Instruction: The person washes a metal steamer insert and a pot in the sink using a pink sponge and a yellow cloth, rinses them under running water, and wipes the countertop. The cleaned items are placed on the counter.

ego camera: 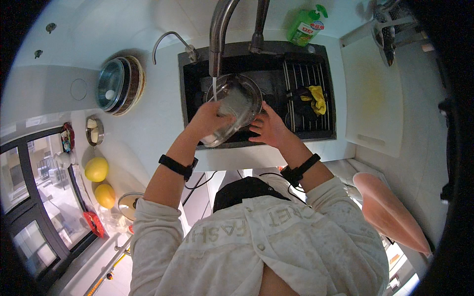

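Observation:
A shiny round bowl (240, 98), glass or metal, is tilted over the black sink (331, 92). From the dark metal faucet (216, 48), a stream of water falls into it at its left side. My left hand (211, 120) grips the bowl at its near left, with the fingers reaching over the inner surface. Close against the right rim is my right hand (270, 125), its fingers spread; whether they bear any of the bowl's weight I cannot tell. The bowl hides part of the sink floor beneath it.
On a rack (296, 122) in the sink's right side lies a yellow and dark cloth (317, 100). A green pump bottle (306, 27) stands behind. Stacked bowls and baskets (120, 85) lean at left, near yellow fruits (97, 169). A white cutting board (374, 96) stands at right.

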`<state>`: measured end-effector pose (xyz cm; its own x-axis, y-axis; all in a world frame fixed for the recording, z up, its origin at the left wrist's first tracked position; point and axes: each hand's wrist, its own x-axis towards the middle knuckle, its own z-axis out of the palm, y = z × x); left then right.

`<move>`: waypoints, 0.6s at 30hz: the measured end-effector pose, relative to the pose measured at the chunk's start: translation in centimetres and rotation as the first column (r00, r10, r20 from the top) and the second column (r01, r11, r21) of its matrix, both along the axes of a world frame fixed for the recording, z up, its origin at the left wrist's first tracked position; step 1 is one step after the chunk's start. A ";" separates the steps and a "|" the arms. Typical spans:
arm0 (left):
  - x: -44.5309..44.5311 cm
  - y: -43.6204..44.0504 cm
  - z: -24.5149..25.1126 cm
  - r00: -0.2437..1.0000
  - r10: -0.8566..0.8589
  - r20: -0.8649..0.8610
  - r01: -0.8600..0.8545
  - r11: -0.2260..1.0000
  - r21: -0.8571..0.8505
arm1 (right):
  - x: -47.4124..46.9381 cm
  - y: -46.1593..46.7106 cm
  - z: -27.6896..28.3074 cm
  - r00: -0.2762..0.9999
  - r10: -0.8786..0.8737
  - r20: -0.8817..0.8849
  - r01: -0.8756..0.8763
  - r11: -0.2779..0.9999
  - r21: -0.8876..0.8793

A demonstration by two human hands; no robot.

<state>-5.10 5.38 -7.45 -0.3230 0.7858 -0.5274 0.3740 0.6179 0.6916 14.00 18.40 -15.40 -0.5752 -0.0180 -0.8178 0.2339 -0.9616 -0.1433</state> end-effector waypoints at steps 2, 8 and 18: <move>0.9 -0.5 -0.1 0.949 -0.260 -0.179 0.261 0.965 -0.017 | -0.2 0.5 1.2 0.999 0.031 -0.020 -0.031 0.999 0.014; 2.9 -3.1 -0.2 0.758 -0.561 -0.333 0.515 0.828 -0.222 | -0.4 0.8 -0.3 0.976 0.213 -0.050 -0.214 0.976 -0.027; 1.2 -8.8 -4.1 0.551 -0.462 -0.695 0.471 0.860 -0.198 | -1.6 -2.5 -4.6 0.992 0.128 0.006 -0.121 0.919 0.375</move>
